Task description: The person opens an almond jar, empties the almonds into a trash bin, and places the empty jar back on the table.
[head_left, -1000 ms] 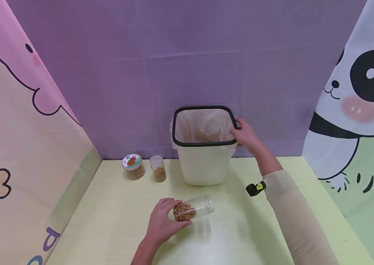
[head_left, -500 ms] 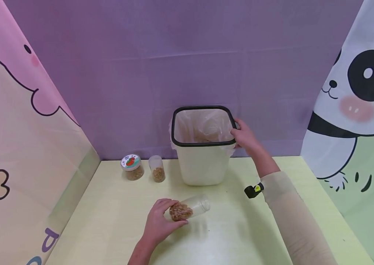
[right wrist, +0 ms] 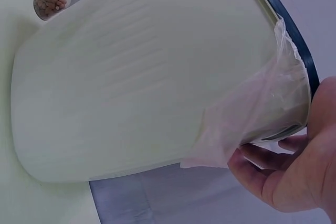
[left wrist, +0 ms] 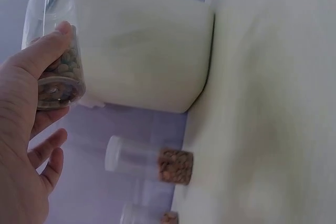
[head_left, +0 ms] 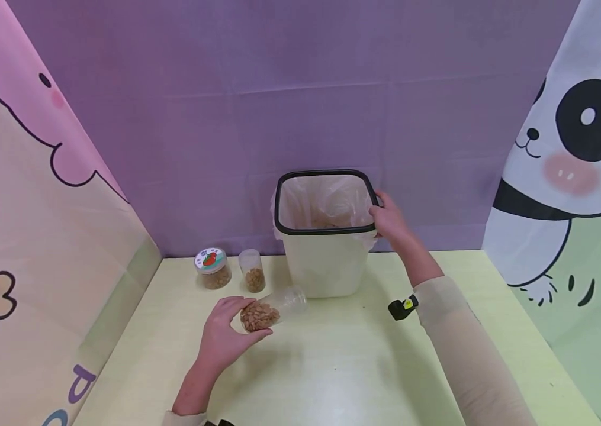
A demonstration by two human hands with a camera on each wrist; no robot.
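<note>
My left hand (head_left: 225, 336) holds a clear plastic jar (left wrist: 51, 3) between thumb and fingers. Brown pellets (head_left: 259, 316) fill its lower part, and the jar lies tilted in the air, its mouth pointing right and slightly up. At the back of the table, my right hand (head_left: 389, 222) grips the right side of the black rim (head_left: 327, 231) of a white trash can (head_left: 327, 266). A thin pinkish bag (right wrist: 231, 124) lines the can and folds over its edge near my right fingers. Some of those fingers are hidden behind the rim in the head view.
Left of the can stand a second clear jar (head_left: 251, 271) part-filled with pellets and a jar with a printed lid (head_left: 212, 268). A purple cloth wall (head_left: 199, 148) rises behind them. Printed panels close off both sides of the pale table (head_left: 364, 378).
My left hand has moved left and away from me, carrying the jar of pellets toward the standing jars. My right hand stays on the rim of the trash can.
</note>
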